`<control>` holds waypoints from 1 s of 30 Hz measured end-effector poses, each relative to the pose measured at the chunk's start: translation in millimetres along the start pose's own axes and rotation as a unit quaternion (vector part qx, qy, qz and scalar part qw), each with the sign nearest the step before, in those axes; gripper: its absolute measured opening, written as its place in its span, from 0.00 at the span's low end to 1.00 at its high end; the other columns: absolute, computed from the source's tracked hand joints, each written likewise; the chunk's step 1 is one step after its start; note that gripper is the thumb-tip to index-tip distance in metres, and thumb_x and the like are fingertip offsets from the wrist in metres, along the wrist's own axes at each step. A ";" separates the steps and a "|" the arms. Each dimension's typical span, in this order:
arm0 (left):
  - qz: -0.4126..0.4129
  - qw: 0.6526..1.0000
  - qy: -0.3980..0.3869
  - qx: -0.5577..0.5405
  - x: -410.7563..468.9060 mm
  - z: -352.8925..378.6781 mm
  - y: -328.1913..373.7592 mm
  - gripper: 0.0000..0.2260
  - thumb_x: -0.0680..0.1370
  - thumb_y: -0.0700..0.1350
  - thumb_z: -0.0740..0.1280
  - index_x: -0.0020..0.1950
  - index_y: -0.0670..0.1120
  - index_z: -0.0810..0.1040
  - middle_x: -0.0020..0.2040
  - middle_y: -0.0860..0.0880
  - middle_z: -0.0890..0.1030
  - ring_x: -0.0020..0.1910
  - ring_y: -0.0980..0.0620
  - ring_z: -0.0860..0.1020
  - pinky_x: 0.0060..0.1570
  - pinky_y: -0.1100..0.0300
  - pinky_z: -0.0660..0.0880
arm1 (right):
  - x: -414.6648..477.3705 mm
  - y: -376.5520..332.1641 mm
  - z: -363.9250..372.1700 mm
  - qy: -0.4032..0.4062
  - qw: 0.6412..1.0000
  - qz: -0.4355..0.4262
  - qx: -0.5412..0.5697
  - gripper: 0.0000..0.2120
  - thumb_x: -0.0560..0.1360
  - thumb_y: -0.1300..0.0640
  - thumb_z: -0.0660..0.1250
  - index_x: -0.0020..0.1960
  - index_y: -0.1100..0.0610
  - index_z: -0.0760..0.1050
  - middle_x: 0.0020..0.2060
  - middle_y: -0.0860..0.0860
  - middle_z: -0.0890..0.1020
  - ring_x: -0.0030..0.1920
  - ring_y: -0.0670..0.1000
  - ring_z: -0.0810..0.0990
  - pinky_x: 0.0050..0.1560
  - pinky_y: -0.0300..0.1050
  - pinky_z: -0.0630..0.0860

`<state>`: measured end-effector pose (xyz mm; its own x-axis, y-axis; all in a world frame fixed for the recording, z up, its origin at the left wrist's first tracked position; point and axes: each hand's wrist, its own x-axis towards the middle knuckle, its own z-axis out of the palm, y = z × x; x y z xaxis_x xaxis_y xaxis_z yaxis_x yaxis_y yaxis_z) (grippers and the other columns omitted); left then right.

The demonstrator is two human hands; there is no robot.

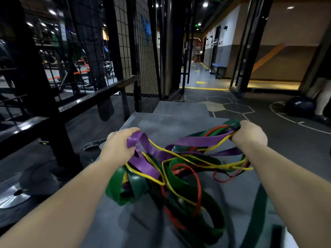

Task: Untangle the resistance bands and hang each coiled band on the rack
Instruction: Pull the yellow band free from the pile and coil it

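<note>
A tangle of resistance bands (172,176) hangs between my two hands above a grey platform (161,122). It mixes wide purple (146,167), wide green (114,187), thin yellow (179,154), thin red (198,185) and dark bands. My left hand (119,146) grips a loop of the purple band at the left of the knot. My right hand (250,134) grips a bundle of purple, yellow, red and green strands, raised at the right. The lower loops droop towards me and blur.
A black metal frame with wire mesh (125,51) stands at the left, with black rails (86,101) in front of it. A weight plate (12,196) lies on the floor at the lower left. At the far right stand a person's legs (322,102) beside a dark ball (299,106).
</note>
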<state>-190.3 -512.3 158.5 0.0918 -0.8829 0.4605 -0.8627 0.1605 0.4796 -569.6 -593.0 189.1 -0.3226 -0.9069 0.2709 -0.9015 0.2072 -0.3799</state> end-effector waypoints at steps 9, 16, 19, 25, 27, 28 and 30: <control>-0.121 0.900 -0.331 0.257 -39.2 38.6 25.4 0.45 0.66 0.73 0.67 0.78 0.58 0.55 0.79 0.52 0.52 0.78 0.42 0.45 0.68 0.28 0.48 | -31.2 14.0 46.5 -0.289 0.953 -0.052 -0.069 0.46 0.66 0.52 0.77 0.78 0.52 0.57 0.70 0.57 0.70 0.64 0.58 0.74 0.57 0.48 0.76; 0.037 0.946 -0.270 0.175 -54.9 73.2 73.2 0.31 0.75 0.65 0.64 0.75 0.57 0.62 0.75 0.53 0.64 0.76 0.49 0.55 0.71 0.34 0.41 | -54.8 24.5 67.8 -0.302 0.944 -0.103 -0.089 0.50 0.63 0.32 0.74 0.77 0.41 0.55 0.76 0.50 0.60 0.74 0.58 0.62 0.70 0.60 0.65; 0.021 0.925 -0.337 0.176 -64.8 88.3 77.1 0.36 0.71 0.69 0.64 0.75 0.56 0.61 0.71 0.50 0.70 0.73 0.47 0.62 0.71 0.36 0.48 | -62.3 27.4 76.4 -0.263 0.943 -0.104 -0.176 0.57 0.61 0.28 0.73 0.79 0.43 0.46 0.78 0.50 0.55 0.78 0.58 0.51 0.72 0.63 0.59; -0.004 0.928 -0.328 0.178 -83.1 111.6 61.0 0.48 0.69 0.61 0.70 0.78 0.55 0.43 0.72 0.49 0.68 0.74 0.46 0.57 0.74 0.41 0.47 | -64.9 36.6 91.7 -0.234 0.951 -0.062 -0.192 0.58 0.65 0.34 0.74 0.80 0.46 0.38 0.79 0.53 0.41 0.78 0.58 0.53 0.72 0.59 0.61; -0.004 0.930 -0.321 0.179 -81.3 111.8 57.9 0.48 0.69 0.56 0.70 0.78 0.53 0.42 0.71 0.50 0.69 0.74 0.48 0.57 0.75 0.42 0.46 | -62.6 36.3 94.6 -0.226 0.951 -0.046 -0.206 0.60 0.64 0.33 0.73 0.79 0.46 0.36 0.79 0.56 0.48 0.76 0.58 0.59 0.70 0.57 0.64; -0.001 0.929 -0.321 0.182 -80.5 112.2 55.4 0.47 0.69 0.54 0.70 0.78 0.52 0.42 0.70 0.51 0.69 0.74 0.48 0.57 0.75 0.42 0.46 | -59.3 35.9 96.2 -0.225 0.950 -0.036 -0.212 0.60 0.64 0.32 0.73 0.79 0.46 0.36 0.78 0.56 0.56 0.74 0.59 0.62 0.68 0.56 0.66; 0.011 0.931 -0.314 0.187 -80.2 113.5 50.3 0.46 0.70 0.51 0.70 0.78 0.52 0.44 0.69 0.52 0.70 0.73 0.49 0.58 0.75 0.45 0.47 | -51.5 35.2 97.0 -0.218 0.950 -0.023 -0.224 0.57 0.62 0.31 0.72 0.79 0.47 0.44 0.67 0.54 0.73 0.69 0.58 0.68 0.64 0.54 0.67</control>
<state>-297.5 -483.5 60.9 -0.1347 -0.9841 -0.1158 -0.9845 0.1197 0.1283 -556.8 -574.7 75.9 -0.2185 -0.9642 -0.1505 -0.9754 0.2111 0.0638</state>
